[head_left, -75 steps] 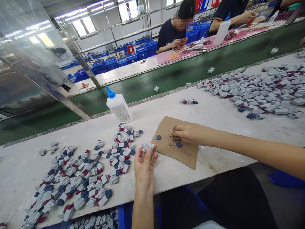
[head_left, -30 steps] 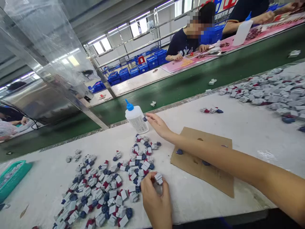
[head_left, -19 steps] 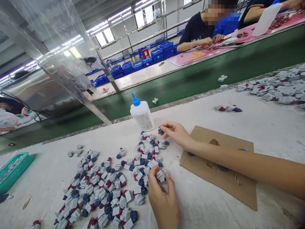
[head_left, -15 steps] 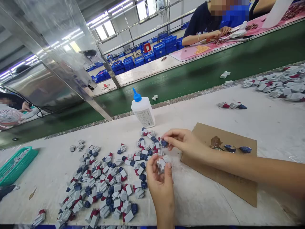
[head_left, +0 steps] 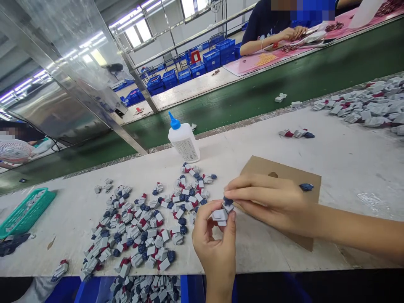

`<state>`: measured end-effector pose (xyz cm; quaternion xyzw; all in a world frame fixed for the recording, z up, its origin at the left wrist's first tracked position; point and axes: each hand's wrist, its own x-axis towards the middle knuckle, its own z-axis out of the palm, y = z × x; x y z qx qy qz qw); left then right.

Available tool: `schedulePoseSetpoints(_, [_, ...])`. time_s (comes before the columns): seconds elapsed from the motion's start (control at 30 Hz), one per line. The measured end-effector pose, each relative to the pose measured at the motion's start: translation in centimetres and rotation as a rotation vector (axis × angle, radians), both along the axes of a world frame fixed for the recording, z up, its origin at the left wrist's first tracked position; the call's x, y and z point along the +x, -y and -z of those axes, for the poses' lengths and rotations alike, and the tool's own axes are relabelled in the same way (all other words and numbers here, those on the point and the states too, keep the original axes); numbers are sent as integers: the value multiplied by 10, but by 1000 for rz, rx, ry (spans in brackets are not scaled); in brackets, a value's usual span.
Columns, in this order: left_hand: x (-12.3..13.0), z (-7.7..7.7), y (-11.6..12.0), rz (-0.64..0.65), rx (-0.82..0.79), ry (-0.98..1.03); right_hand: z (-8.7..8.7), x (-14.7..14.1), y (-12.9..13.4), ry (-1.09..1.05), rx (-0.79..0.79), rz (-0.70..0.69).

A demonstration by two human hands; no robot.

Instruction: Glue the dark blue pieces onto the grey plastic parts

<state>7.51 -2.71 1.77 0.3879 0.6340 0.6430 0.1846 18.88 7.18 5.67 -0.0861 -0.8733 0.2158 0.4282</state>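
My left hand (head_left: pixel 215 240) is closed on a light grey plastic part (head_left: pixel 220 215), pinched between thumb and fingers. My right hand (head_left: pixel 268 198) meets it from the right, its fingertips closed on a small dark blue piece (head_left: pixel 227 201) against the top of the grey part. Under my right forearm lies a brown cardboard sheet (head_left: pixel 284 167) with another dark blue piece (head_left: pixel 306 187) and a brown glue-like blot (head_left: pixel 273 174) on it. Left of my hands spreads a pile of small grey, dark blue and dark red parts (head_left: pixel 142 227).
A white bottle with a blue nozzle (head_left: pixel 184 143) stands behind the pile. A green basket (head_left: pixel 28 212) sits at left. More grey parts (head_left: pixel 372 105) are heaped at far right. Beyond runs a green conveyor belt (head_left: pixel 240 99), with a co-worker (head_left: pixel 268 25) across it.
My right hand has come from the pile's edge to my left hand, and a dark blue piece now touches the grey part. One dark blue piece on the cardboard no longer shows.
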Motion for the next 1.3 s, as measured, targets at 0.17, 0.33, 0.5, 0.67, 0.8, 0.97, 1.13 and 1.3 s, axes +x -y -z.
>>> schedulePoseSetpoints(0.17, [3,-11,3,16,15,-150,-2,10,-1,100,154,-77])
schedulePoseSetpoints(0.33, [9,-11,1,-6,17,-64,6,7,6,58,-343,-150])
schedulePoseSetpoints(0.5, [17,-8,-9,81,36,196,15,-3,18,-104,-692,-46])
schedulePoseSetpoints(0.67, [23,-12,-20,26,7,403,27,-17,28,-250,-646,132])
schedulePoseSetpoints(0.8, [12,-14,-25,27,57,417,32,-15,34,-402,-840,107])
schedulePoseSetpoints(0.97, [-13,-6,-23,-75,138,525,20,4,20,-558,-939,420])
schedulePoseSetpoints(1.13, [-14,-2,-17,-3,119,633,9,-8,-8,-424,-999,397])
schedulePoseSetpoints(1.3, [-21,-5,-13,7,101,668,6,-40,-29,-399,-959,231])
